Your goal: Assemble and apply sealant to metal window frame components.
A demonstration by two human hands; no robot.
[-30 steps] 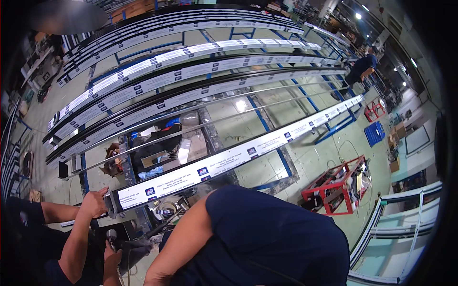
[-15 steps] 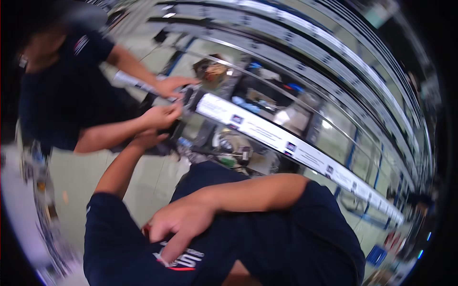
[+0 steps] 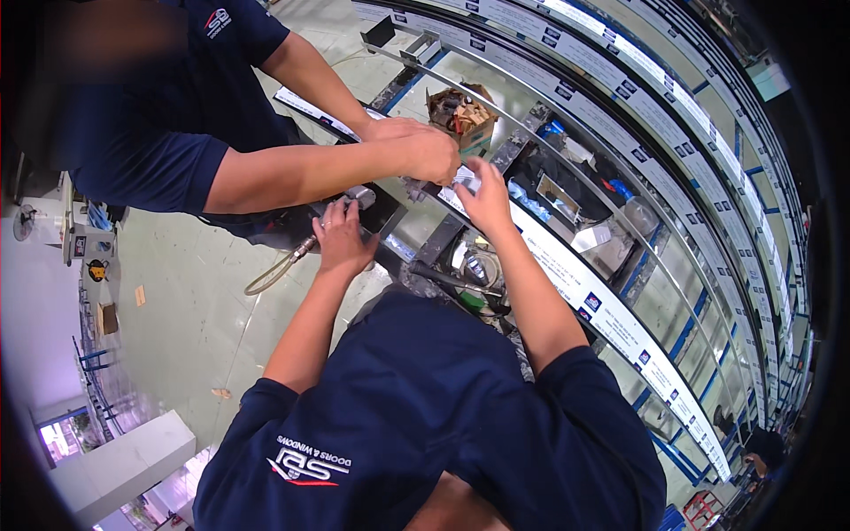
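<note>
A long profile [image 3: 567,281] covered in white printed film lies across the dark workbench [image 3: 434,246], running from the co-worker down to the lower right. My right hand [image 3: 487,202] reaches its far end, fingers and thumb bent around a small shiny grey piece I cannot make out. My left hand [image 3: 343,241], wearing a ring, rests with fingers spread at the bench's left edge. Just beyond its fingertips is a grey metal tool [image 3: 357,196], partly hidden. Both of the co-worker's hands [image 3: 421,150] are together on the profile beside my right fingers; what they hold is hidden.
A hose [image 3: 274,273] with a metal coupling hangs left of the bench. Beyond the profile are a cardboard box [image 3: 465,115] of scraps and a dark tray [image 3: 553,181] with loose parts. Racks of long profiles [image 3: 620,133] curve along the right. Tools [image 3: 478,265] lie below the profile.
My right hand has gone from my chest out to the profile's end. My left hand has shifted right to the bench edge. The co-worker's hands have come together, and the whole view has shifted.
</note>
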